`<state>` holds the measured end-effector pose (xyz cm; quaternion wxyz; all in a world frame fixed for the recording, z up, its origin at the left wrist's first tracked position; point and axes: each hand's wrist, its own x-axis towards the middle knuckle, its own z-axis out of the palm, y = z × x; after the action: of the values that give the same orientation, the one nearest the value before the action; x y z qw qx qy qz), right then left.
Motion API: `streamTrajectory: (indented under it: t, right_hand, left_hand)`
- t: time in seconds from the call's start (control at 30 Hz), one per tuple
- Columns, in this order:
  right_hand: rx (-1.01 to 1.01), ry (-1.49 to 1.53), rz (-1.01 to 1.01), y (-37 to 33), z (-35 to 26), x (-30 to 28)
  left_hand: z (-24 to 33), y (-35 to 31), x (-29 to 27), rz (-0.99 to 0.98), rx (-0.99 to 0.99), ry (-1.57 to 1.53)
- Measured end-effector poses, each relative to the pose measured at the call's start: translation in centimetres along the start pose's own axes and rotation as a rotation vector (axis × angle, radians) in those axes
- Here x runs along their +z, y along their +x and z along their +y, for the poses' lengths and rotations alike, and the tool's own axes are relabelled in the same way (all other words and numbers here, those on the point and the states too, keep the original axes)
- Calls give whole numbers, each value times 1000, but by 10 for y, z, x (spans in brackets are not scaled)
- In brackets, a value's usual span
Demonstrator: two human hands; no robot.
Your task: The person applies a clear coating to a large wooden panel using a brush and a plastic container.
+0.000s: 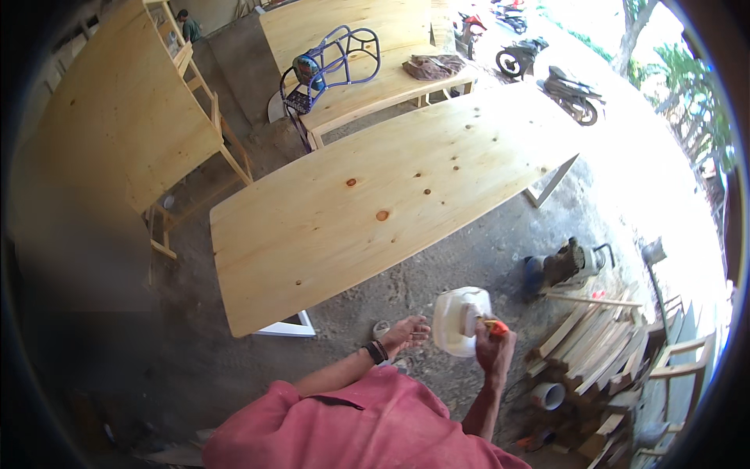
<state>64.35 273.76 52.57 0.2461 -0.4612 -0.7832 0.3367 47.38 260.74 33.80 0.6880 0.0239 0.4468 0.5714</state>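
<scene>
My right hand [494, 350] is closed around the orange handle of a paintbrush [474, 322]. Its pale, wide head is over the mouth of a cut-open white plastic container [449, 344]. Just left of that container is my left hand [405, 336], fingers loosely extended toward it and holding nothing I can see; a dark band circles the wrist. Beyond both hands stretches a long light-wood tabletop [328, 227] with rounded corners and brown knots. A white metal leg [289, 325] shows under its near left end.
Scrap lumber [586, 344] is piled at the right near a compressor-like machine [566, 264]. A white pipe piece [548, 395] lies nearby. Another wooden table [375, 98] bears a blue tubular frame [344, 59] and brown cloth [433, 66]. A large panel [117, 109] stands left. Motorbikes [574, 94] and another person [187, 27] are farther off.
</scene>
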Motion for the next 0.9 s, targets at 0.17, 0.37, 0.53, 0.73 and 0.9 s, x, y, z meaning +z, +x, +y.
streamTrajectory:
  t: [0.17,0.37,0.53,0.73,0.9]
  right_hand:
    - [45,22,-166,31,-40,11]
    - [-268,-35,-265,73,-50,34]
    - [-353,-133,-255,114,-65,45]
    - [-616,-191,-273,147,-78,52]
    - [-913,-182,-298,154,-73,60]
  left_hand:
    - [46,29,37,-214,294,-335]
    - [77,29,46,-313,416,-674]
    - [96,49,49,-230,656,-731]
    - [106,54,62,-20,728,-789]
    - [106,61,72,93,888,-759]
